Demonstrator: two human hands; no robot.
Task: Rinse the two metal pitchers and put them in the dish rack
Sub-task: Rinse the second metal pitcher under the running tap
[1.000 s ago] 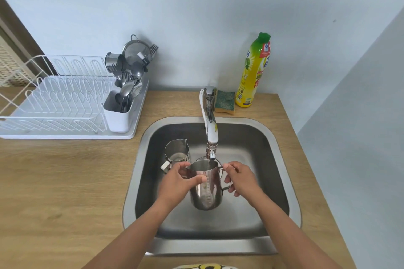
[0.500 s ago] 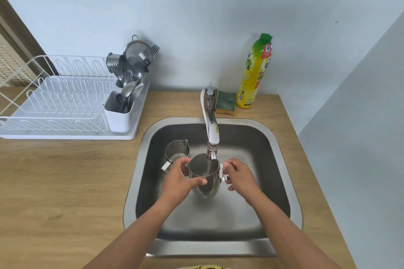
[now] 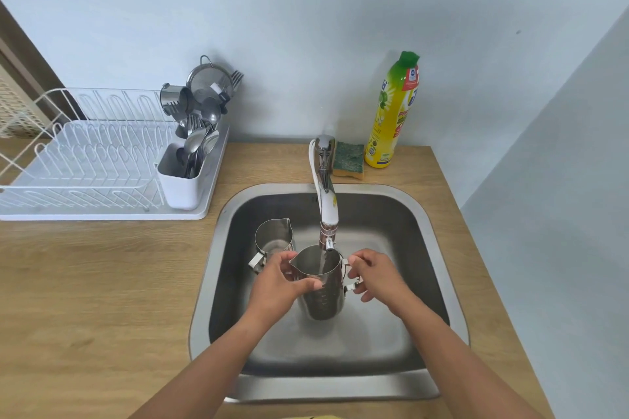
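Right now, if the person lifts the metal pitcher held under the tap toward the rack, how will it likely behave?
The held pitcher is rigid steel, so it should not flex. Water runs into it from the tap, so it is probably heavier than it looks and may spill if tilted. Its wet, polished wall is likely slippery; the right hand at the handle should help.

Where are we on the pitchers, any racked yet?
None racked: the dish rack holds no pitcher. In hand: left hand and right hand hold one pitcher under the tap. Left: the second pitcher stands in the sink, then racking both.
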